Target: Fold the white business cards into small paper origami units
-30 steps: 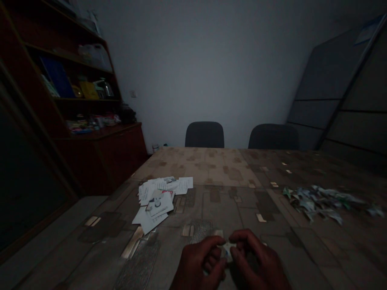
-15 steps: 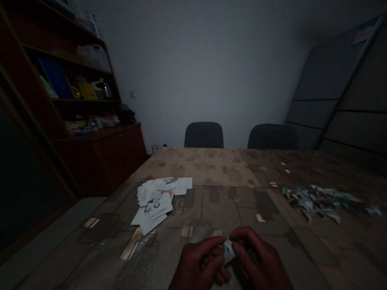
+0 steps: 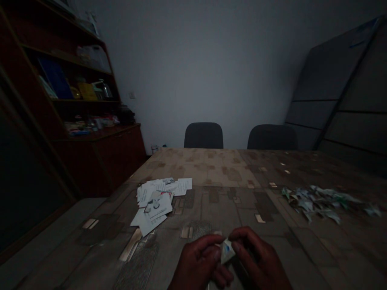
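Observation:
Near the bottom centre of the head view, a small folded piece of paper (image 3: 227, 250), white with a blue mark, is held between both hands. My left hand (image 3: 201, 259) pinches its left side, thumb and forefinger at the edge, the other fingers curled below. On its right side, my right hand (image 3: 256, 253) grips it between thumb and fingers. Flat white printed sheets (image 3: 155, 205) lie in a loose overlapping pile at the left. Several folded paper pieces (image 3: 323, 203) form a scattered heap at the right.
A patterned cloth covers the table (image 3: 211, 169). Two dark chairs (image 3: 203, 135) stand behind its far edge. A wooden shelf unit (image 3: 117, 149) with assorted items is at the left, and grey panels (image 3: 320, 80) stand at the right.
The folded paper has turned slightly between my fingers and shows more of its face. My left fingers have shifted a little; both piles are unchanged.

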